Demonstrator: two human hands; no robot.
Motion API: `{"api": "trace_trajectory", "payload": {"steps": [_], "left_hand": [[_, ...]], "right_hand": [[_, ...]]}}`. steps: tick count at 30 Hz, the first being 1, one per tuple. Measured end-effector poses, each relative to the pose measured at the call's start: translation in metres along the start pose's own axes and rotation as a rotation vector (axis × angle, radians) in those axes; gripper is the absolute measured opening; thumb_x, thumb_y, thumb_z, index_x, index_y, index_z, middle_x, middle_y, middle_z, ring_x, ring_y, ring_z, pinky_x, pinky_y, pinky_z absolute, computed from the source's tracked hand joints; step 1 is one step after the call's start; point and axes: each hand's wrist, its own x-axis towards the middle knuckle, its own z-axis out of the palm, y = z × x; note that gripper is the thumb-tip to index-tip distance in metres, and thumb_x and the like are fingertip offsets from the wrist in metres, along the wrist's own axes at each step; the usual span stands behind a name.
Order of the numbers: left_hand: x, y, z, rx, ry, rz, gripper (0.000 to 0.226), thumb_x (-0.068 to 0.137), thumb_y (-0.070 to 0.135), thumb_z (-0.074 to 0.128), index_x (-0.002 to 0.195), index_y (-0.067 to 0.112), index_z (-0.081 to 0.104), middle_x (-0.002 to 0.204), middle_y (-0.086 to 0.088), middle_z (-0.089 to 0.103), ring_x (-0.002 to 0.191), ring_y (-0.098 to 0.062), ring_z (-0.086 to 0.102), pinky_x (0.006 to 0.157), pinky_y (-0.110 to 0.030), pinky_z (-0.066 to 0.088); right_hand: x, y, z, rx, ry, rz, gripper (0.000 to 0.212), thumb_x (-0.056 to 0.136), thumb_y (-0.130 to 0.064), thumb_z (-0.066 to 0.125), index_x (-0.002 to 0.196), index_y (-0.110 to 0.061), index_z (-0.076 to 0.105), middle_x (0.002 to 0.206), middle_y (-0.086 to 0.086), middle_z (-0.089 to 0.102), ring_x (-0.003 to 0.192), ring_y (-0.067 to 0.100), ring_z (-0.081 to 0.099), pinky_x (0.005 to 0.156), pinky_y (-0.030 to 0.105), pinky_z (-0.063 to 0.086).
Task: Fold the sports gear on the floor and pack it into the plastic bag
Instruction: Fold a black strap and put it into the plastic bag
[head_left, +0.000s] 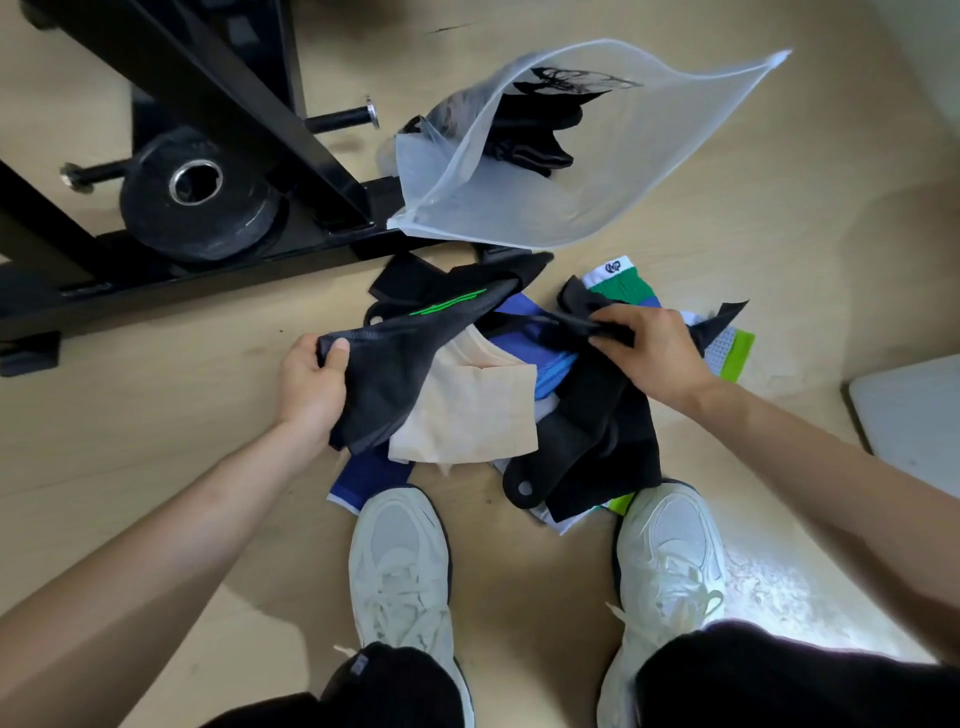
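Two-handed grasp above the gear pile (467, 415) on the floor.
The left hand (311, 384) grips the black mesh garment (405, 358); the right hand (649, 353) pinches black fabric (582, 325); the plastic bag (597, 197) lies beyond the pile, mouth open.

Mesh garment (395, 364) black, neon-green stitch line. Cloth strip (576, 304) black. Folded piece (467, 415) beige. Knit piece (369, 480) royal blue, white edge. Sock (618, 283) white cuff with black logo, then green and blue bands. Plastic bag (623, 171) frosted white, black print. Sneakers (400, 561) off-white. Floor (156, 415) pale wood
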Motion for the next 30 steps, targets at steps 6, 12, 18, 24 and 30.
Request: {"api": "trace_trajectory", "payload": {"steps": [6,12,18,24,30], "left_hand": [[-0.006,0.010,-0.004,0.155,-0.065,0.069,0.017,0.087,0.026,0.057,0.103,0.027,0.062,0.101,0.007,0.066,0.108,-0.025,0.062,0.096,-0.045,0.049],[-0.037,0.030,0.032,0.853,-0.090,0.839,0.071,0.074,0.066,0.056,0.133,0.027,0.060,0.141,0.007,0.058,0.137,-0.024,0.042,0.110,-0.045,0.025],[-0.026,0.035,0.070,0.896,-0.292,0.879,0.046,0.095,0.048,0.063,0.132,0.021,0.066,0.100,0.001,0.065,0.100,-0.024,0.060,0.088,-0.037,0.038],[-0.044,0.050,0.038,0.374,-0.438,0.796,0.019,0.099,0.030,0.058,0.103,0.018,0.073,0.078,0.014,0.055,0.076,-0.006,0.056,0.065,-0.023,0.038],[-0.069,0.086,0.004,0.222,-0.808,0.683,0.025,0.096,0.041,0.056,0.086,0.022,0.067,0.070,0.013,0.053,0.068,0.001,0.046,0.063,-0.019,0.036]], "right_hand": [[-0.009,-0.011,0.002,-0.375,-0.296,-0.132,0.057,0.073,-0.071,0.043,0.108,-0.035,0.071,0.102,-0.008,0.069,0.106,0.022,0.058,0.090,0.040,0.033],[-0.009,-0.022,0.016,-0.462,-0.274,-0.175,0.053,0.088,-0.071,0.042,0.121,-0.037,0.066,0.116,-0.008,0.067,0.111,0.022,0.053,0.088,0.040,0.024],[-0.021,-0.021,0.027,-0.529,-0.270,-0.192,0.068,0.088,-0.066,0.018,0.112,-0.034,0.072,0.108,-0.007,0.067,0.102,0.024,0.054,0.085,0.042,0.024],[-0.021,-0.020,0.028,-0.408,-0.260,-0.061,0.068,0.083,-0.070,0.021,0.120,-0.039,0.068,0.116,-0.010,0.064,0.115,0.019,0.051,0.092,0.041,0.021],[-0.033,-0.050,-0.007,0.418,-0.074,-0.057,0.090,0.069,-0.051,0.082,0.146,-0.043,0.037,0.142,-0.014,0.051,0.138,0.005,0.042,0.118,0.046,0.027]]}}
